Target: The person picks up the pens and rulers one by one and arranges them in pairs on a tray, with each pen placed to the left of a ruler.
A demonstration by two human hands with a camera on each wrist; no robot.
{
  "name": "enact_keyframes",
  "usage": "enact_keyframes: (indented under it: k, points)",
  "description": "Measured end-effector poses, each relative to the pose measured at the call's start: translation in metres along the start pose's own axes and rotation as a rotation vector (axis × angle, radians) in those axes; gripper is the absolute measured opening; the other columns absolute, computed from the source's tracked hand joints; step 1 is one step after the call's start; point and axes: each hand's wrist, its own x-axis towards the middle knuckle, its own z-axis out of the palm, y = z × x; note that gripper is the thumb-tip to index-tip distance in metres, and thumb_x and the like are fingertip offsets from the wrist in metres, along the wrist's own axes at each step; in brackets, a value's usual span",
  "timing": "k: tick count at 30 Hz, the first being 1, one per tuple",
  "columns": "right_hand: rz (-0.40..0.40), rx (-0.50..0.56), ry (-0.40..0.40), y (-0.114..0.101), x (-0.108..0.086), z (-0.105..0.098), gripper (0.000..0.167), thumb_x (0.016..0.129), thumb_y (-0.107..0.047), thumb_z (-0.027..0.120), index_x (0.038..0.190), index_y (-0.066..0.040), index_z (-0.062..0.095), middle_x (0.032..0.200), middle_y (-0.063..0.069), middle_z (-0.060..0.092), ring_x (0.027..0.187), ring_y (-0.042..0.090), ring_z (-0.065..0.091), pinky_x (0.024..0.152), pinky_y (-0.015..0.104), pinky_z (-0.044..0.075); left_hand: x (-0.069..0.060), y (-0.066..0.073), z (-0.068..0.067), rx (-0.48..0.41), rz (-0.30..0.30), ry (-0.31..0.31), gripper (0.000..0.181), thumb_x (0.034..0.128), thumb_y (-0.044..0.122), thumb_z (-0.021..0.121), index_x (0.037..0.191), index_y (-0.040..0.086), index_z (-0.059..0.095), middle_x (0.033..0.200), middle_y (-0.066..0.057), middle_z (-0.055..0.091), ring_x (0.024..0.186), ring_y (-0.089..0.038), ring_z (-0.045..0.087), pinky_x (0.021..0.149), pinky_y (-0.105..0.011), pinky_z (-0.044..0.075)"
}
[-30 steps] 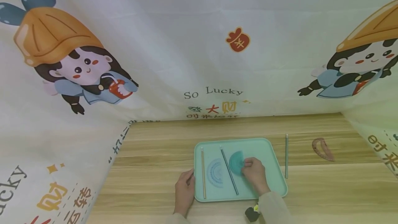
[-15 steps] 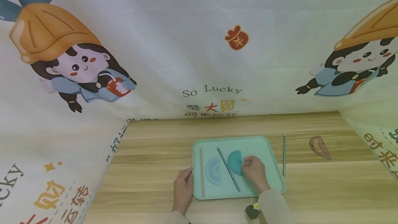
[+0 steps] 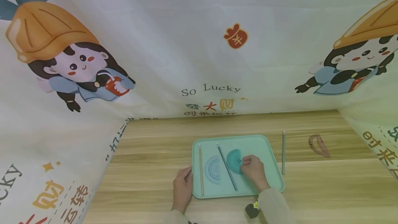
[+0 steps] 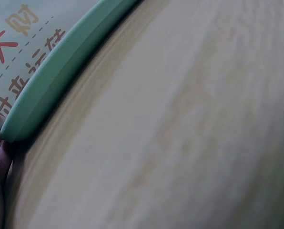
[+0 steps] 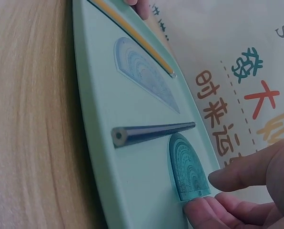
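My left hand (image 3: pixel 182 189) grips the left rim of the green tray (image 3: pixel 255 144); in the left wrist view its fingers touch the tray's rim (image 4: pixel 51 78). With thumb and fingers, my right hand (image 3: pixel 254 172) pinches the straight edge of a teal protractor (image 3: pixel 234 161) on the tray. In the right wrist view, the teal protractor (image 5: pixel 186 167) lies beside the dark pencil (image 5: pixel 154 133). A clear bluish protractor (image 3: pixel 213 170) sits between that slanted pencil and a yellow pencil (image 3: pixel 201 170) near the tray's left side.
Right of the tray, a greenish pencil (image 3: pixel 283 153) lies on the wooden table (image 3: pixel 155 155), with a pinkish protractor (image 3: pixel 318 146) farther right. A black object with a yellow part (image 3: pixel 252 211) is by the right sleeve. Printed cloth (image 3: pixel 171 44) stands behind.
The head view has shifted slightly. The dark pencil's slant on the tray has altered a little. Both hands keep their places at the tray rim and the teal protractor.
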Motion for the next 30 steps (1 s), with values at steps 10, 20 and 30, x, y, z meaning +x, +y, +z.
enact_keyframes:
  k: [10, 20, 30]
  points:
    - [0.012, -0.016, -0.011, 0.006, 0.006, -0.01, 0.034, 0.079, -0.004, 0.058, 0.11, 0.009, 0.06, 0.101, 0.023, 0.066, 0.09, 0.032, 0.064, 0.078, 0.042, 0.06, 0.0, -0.001, 0.0, -0.002, -0.026, -0.012, 0.03, 0.0943, 0.005, 0.053, 0.124, 0.002, 0.059, 0.119, -0.012, 0.062, 0.115, -0.027, 0.06, 0.099, -0.028, 0.055]
    - [0.026, 0.014, -0.008, 0.012, 0.011, -0.03, 0.036, 0.082, -0.007, 0.056, 0.114, 0.009, 0.059, 0.106, 0.025, 0.065, 0.094, 0.034, 0.063, 0.078, 0.041, 0.06, 0.001, 0.0, -0.001, -0.001, -0.02, -0.01, 0.03, 0.0947, 0.006, 0.053, 0.124, 0.002, 0.059, 0.119, -0.012, 0.062, 0.115, -0.027, 0.06, 0.099, -0.03, 0.055]
    - [0.07, 0.11, -0.031, 0.018, 0.011, -0.044, 0.039, 0.085, -0.006, 0.056, 0.12, 0.009, 0.054, 0.113, 0.027, 0.061, 0.095, 0.033, 0.063, 0.08, 0.037, 0.061, 0.001, 0.0, 0.0, -0.005, -0.01, -0.003, 0.03, 0.0945, 0.005, 0.053, 0.124, 0.001, 0.059, 0.118, -0.012, 0.063, 0.115, -0.028, 0.06, 0.1, -0.031, 0.055]
